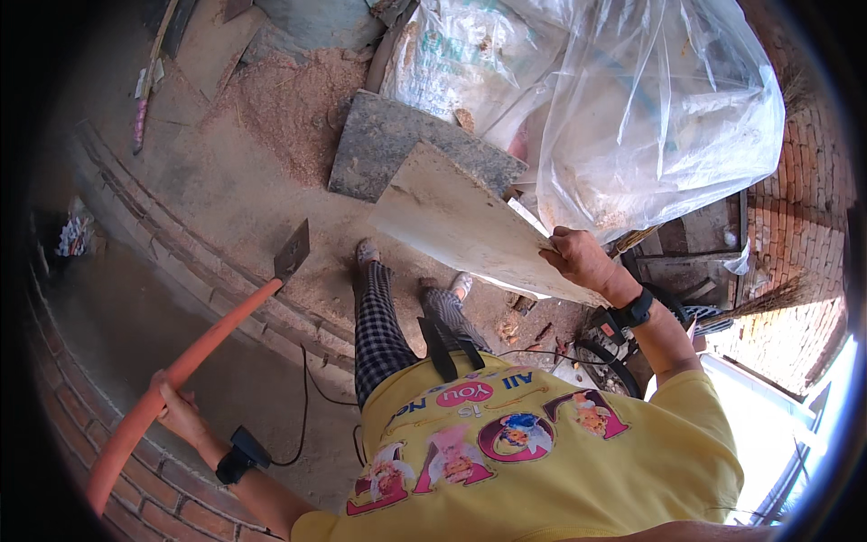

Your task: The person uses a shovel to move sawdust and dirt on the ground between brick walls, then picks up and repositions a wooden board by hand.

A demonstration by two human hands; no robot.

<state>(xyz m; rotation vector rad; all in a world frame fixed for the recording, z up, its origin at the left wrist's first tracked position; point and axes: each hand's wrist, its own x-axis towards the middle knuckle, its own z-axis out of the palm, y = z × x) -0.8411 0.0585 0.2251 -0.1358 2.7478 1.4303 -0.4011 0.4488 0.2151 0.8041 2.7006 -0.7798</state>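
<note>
My left hand [177, 408] is closed round the thick orange handle of a hoe [217, 327]. The hoe slants away across the left side, its flat metal blade [292, 251] near the raised brick edge, left of my feet. With my right hand [585, 262] I grip the upper edge of a large pale board [470, 221], fingers over its rim and most of the palm hidden. The board stands tilted, in front of my legs and to the right. Behind it leans a dark grey slab [411, 144], partly covered by the board.
Big plastic-covered sacks [668, 108] fill the far right. A heap of reddish crumbly material [293, 108] lies beyond my feet. A curved brick step [217, 285] runs along the left. A black cable [305, 397] loops near my left arm. Brick walling [804, 208] stands right.
</note>
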